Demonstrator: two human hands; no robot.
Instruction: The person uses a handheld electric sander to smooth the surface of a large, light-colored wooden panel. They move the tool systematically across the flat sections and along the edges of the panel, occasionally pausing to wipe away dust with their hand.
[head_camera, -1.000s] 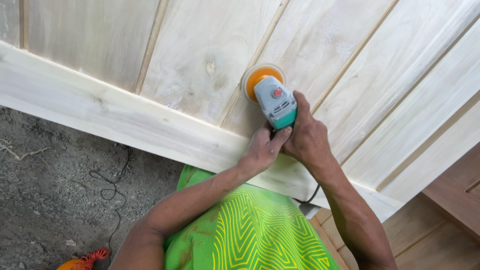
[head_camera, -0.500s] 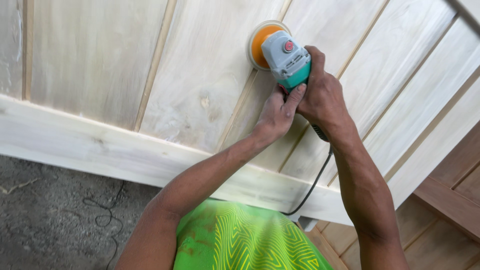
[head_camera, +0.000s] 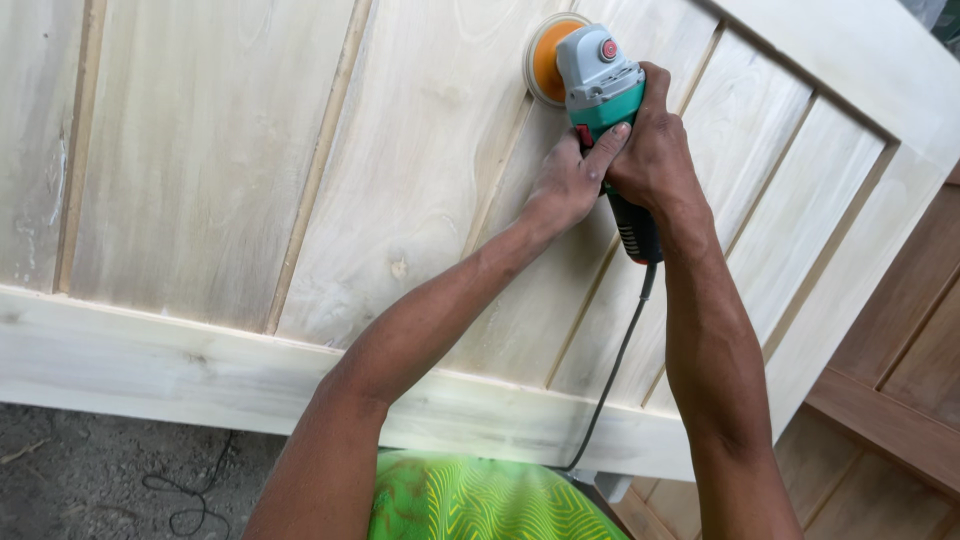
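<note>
Both hands clamp the sander (head_camera: 598, 75) on the pale door panel (head_camera: 420, 180): right hand (head_camera: 655, 150) wraps the body, left hand (head_camera: 570, 180) pinches its neck. Risk: disc (head_camera: 545, 58) tilting gouges the groove beside the sander; cord (head_camera: 615, 370) below the sander may snag.

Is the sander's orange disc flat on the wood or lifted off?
Flat on it: the orange disc lies against the pale panel, with both hands gripping the sander.
</note>
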